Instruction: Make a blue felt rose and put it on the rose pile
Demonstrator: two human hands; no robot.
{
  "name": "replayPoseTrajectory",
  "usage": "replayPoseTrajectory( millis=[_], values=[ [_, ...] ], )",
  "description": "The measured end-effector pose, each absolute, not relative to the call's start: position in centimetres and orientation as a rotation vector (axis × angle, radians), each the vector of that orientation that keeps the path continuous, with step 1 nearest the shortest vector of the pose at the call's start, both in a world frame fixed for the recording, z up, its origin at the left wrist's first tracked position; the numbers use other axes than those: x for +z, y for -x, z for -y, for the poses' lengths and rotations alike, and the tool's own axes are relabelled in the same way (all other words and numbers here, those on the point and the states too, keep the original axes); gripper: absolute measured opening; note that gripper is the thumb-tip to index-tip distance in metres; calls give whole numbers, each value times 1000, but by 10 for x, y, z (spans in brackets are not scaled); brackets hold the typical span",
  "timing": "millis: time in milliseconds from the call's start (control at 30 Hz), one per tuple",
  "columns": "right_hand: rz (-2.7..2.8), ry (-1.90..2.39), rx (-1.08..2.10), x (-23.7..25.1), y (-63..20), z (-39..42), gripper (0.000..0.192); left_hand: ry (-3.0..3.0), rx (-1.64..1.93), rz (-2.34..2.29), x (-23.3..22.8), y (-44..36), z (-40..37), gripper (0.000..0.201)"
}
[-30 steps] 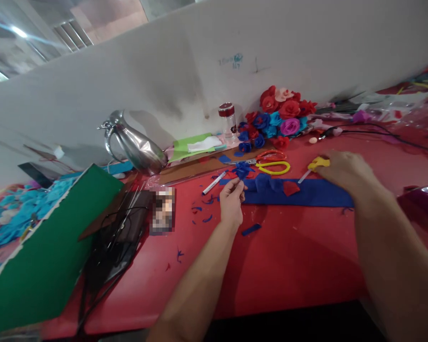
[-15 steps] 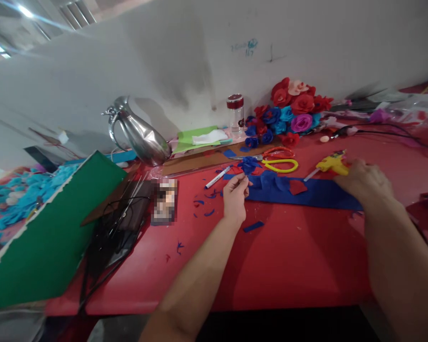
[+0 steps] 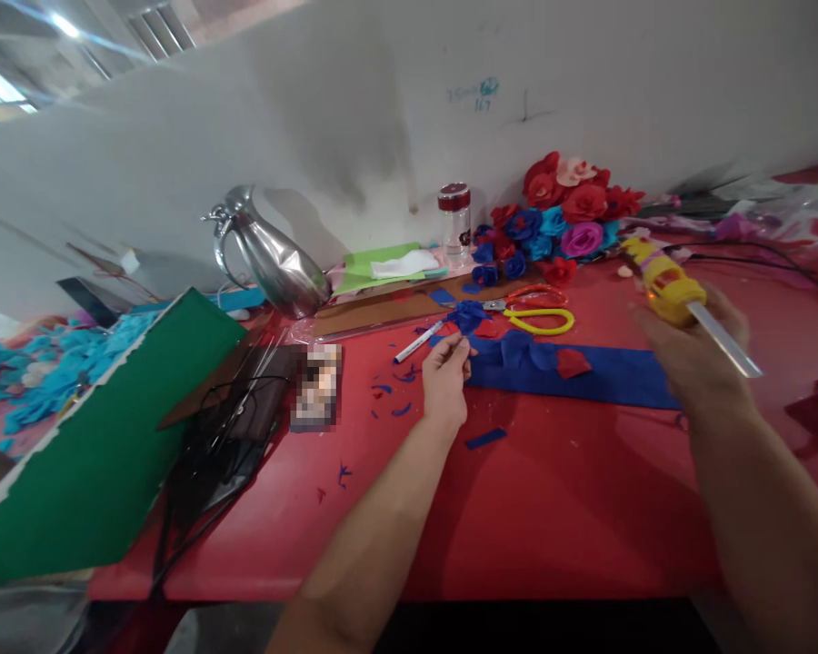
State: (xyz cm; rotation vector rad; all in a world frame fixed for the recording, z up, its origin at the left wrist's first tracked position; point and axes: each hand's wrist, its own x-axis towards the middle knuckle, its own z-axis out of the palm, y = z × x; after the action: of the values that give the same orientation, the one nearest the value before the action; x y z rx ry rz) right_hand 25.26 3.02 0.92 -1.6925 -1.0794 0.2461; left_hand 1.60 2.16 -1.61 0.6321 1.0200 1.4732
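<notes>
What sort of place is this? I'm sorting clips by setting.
Probably a craft workbench for making paper flowers: finished flowers piled by the wall, scissors on the red table, a glue gun in the right hand.

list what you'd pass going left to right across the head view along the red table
green sheet → metal jug → left hand pinching a blue flower → yellow-handled scissors → right hand holding the yellow glue gun

Both forearms bare, no sleeves; left hand (image 3: pixel 443 381), right hand (image 3: pixel 688 350) ungloved.
</notes>
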Motion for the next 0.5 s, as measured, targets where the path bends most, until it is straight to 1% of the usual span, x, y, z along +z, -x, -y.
replayPoseTrajectory(
  millis=[67,167,267,367,500],
  values=[
    [1014,1509,500,16,-233,-25,36,-604,1484,-1038,-15,-14,-23,25],
    [1122,1290,802,20,-215,-17,42,-548,1489,-1061,-12,-11,-23,28],
    [1261,1280,1015,16,-209,-13,44,-529,1481,-1048,-11,-10,-23,31],
    [1396,1296,1101,13,-205,-12,43,-535,1469,-1044,-12,-9,-23,32],
    [1422,1316,1135,14,-197,-10,42,-538,1462,-1047,-14,-11,-22,34]
  ],
)
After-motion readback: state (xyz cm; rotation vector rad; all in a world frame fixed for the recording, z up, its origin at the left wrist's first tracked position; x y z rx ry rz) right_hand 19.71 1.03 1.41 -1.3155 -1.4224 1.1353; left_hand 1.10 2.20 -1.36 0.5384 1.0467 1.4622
